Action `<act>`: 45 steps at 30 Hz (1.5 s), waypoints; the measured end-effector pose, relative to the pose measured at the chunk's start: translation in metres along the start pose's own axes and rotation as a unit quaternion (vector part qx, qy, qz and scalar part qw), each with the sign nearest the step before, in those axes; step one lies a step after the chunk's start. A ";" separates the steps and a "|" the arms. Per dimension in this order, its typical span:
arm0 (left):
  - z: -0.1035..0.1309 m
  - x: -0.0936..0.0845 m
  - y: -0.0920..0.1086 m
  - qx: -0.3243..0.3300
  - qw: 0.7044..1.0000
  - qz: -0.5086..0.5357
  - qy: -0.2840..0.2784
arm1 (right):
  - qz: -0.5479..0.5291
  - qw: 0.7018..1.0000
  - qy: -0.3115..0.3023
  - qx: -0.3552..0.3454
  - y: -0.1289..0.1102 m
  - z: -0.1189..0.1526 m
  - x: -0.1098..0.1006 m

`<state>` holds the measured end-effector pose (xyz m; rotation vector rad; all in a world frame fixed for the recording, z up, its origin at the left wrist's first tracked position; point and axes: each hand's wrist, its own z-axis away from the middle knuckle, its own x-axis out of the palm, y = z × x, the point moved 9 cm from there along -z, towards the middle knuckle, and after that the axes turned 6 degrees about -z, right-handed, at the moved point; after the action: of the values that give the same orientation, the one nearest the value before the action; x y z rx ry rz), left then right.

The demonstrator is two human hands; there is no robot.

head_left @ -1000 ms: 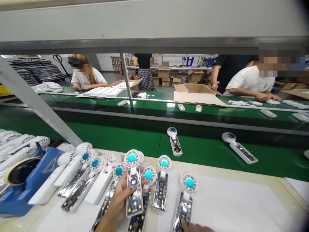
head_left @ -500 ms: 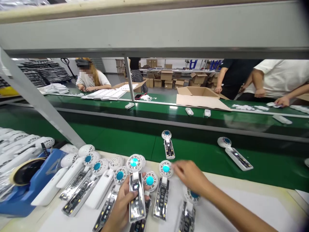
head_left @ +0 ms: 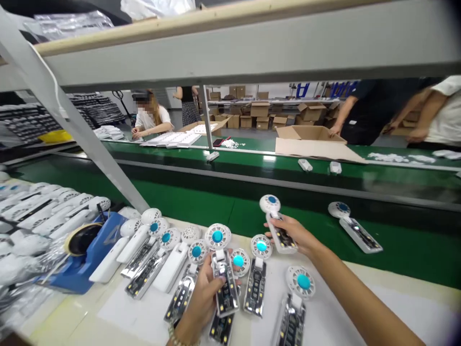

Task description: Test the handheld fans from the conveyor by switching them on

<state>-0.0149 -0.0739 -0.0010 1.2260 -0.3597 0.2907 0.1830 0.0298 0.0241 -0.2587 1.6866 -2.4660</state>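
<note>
My left hand (head_left: 205,293) grips a white handheld fan (head_left: 225,283) with a clear-covered body and blue hub, its head pointing away from me. Over the near edge of the green belt, my right hand (head_left: 293,233) holds another such fan (head_left: 281,230) by its body, tilted. Between the hands lies a fan (head_left: 255,286) on the table. One more fan (head_left: 291,319) rests below my right forearm. Several fans lie left of my left hand, among them one with a white body (head_left: 171,269). Another fan (head_left: 360,235) sits on the belt to the right.
A blue tape dispenser (head_left: 84,269) stands at the left beside piled white fans (head_left: 54,211). A slanted metal post (head_left: 104,163) and an overhead shelf beam (head_left: 230,55) frame the green belt (head_left: 201,206). Across it are people and an open carton (head_left: 313,134).
My right hand has closed on the fan that lay on the belt and lifted it nearer. The view has shifted left. My left hand still holds its fan.
</note>
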 end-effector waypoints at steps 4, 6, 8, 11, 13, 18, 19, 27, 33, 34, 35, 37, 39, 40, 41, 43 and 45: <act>0.006 0.020 -0.006 -0.011 0.998 -0.023 -0.060 | -0.200 0.979 0.044 0.000 0.035 0.076 -0.023; 0.012 0.032 -0.011 -0.020 0.994 -0.025 -0.102 | -0.249 0.967 0.059 0.006 0.053 0.105 -0.024; 0.018 0.044 -0.015 -0.021 0.990 -0.027 -0.140 | -0.271 0.960 0.064 -0.003 0.062 0.124 -0.019; 0.025 0.057 -0.018 -0.014 0.982 -0.032 -0.183 | -0.302 0.951 0.045 -0.047 0.061 0.138 -0.004; 0.029 0.062 -0.020 -0.017 0.978 -0.033 -0.204 | -0.319 0.945 0.011 -0.074 0.057 0.141 0.010; 0.032 0.067 -0.025 -0.023 0.972 -0.034 -0.233 | -0.317 0.945 -0.037 -0.073 0.066 0.140 0.033; 0.032 0.068 -0.025 -0.023 0.971 -0.036 -0.236 | -0.311 0.947 -0.038 -0.072 0.069 0.139 0.035; 0.034 0.066 -0.026 -0.024 0.972 -0.038 -0.232 | -0.287 0.954 -0.059 -0.069 0.075 0.140 0.041; 0.035 0.067 -0.028 -0.031 0.972 -0.037 -0.230 | -0.283 0.953 -0.075 -0.083 0.071 0.140 0.048; 0.035 0.067 -0.029 -0.033 0.972 -0.034 -0.230 | -0.281 0.953 -0.075 -0.088 0.070 0.141 0.048; 0.035 0.067 -0.029 -0.033 0.972 -0.032 -0.229 | -0.279 0.953 -0.074 -0.090 0.069 0.142 0.049; 0.035 0.067 -0.029 -0.033 0.973 -0.033 -0.227 | -0.274 0.955 -0.076 -0.088 0.069 0.142 0.050; 0.035 0.068 -0.029 -0.035 0.972 -0.039 -0.231 | -0.269 0.957 -0.076 -0.081 0.071 0.143 0.050; 0.035 0.068 -0.029 -0.036 0.971 -0.042 -0.233 | -0.265 0.958 -0.073 -0.080 0.073 0.142 0.049; 0.035 0.068 -0.029 -0.036 0.970 -0.043 -0.234 | -0.262 0.959 -0.069 -0.082 0.074 0.142 0.047; 0.035 0.069 -0.030 -0.040 0.970 -0.042 -0.237 | -0.260 0.959 -0.067 -0.086 0.076 0.142 0.046; 0.035 0.070 -0.031 -0.044 0.969 -0.037 -0.240 | -0.262 0.958 -0.073 -0.090 0.075 0.141 0.046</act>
<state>0.0568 -0.1151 0.0123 1.2114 -0.7343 -0.0929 0.1706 -0.1357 0.0070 -1.0019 1.9795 -2.5340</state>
